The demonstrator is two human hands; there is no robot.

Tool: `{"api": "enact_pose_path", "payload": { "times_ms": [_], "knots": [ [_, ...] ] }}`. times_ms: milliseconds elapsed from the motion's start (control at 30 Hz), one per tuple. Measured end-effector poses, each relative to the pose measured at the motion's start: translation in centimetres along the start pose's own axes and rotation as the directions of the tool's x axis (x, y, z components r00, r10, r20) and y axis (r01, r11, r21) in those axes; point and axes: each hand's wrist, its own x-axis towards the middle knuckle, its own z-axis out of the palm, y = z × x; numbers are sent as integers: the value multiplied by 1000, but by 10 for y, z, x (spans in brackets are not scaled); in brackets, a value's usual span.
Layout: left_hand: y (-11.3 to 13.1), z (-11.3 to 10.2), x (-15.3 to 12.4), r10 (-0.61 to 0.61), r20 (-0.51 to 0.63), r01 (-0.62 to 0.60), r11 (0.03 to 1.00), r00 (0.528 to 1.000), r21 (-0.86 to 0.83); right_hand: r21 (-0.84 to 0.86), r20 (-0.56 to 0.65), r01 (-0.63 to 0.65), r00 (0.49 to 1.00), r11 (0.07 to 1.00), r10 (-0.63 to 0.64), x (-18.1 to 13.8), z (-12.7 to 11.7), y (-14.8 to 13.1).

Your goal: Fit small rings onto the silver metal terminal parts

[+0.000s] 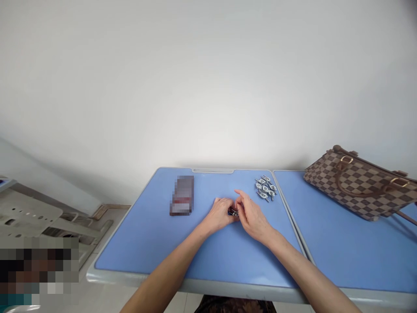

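Above the middle of the blue table, my left hand [222, 214] has its fingers curled around a small dark and silvery metal part [233, 212]. My right hand [251, 217] is closed at the other side of this part, thumb and fingers bent toward it, one finger raised. Most of the part is hidden by my fingers, so its exact kind does not show. Beyond my right hand lies a loose pile of several small silvery metal parts [265, 188], with oval bodies and thin rods sticking out.
A blurred-out, phone-like rectangular object [183, 195] lies left of my hands. On the adjoining blue table [342, 252] to the right sits a brown checkered handbag [361, 184]. A pale wall rises behind. Light-coloured furniture [32, 213] and a pixelated area are at lower left.
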Motion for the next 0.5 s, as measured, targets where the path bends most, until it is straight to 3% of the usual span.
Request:
{"api": "enact_pose_path", "payload": {
  "times_ms": [500],
  "knots": [
    [-2,0,0,9,0,-9,1000,1000,-3,284,60,-65,997,957,49,1,-11,3]
  ]
}}
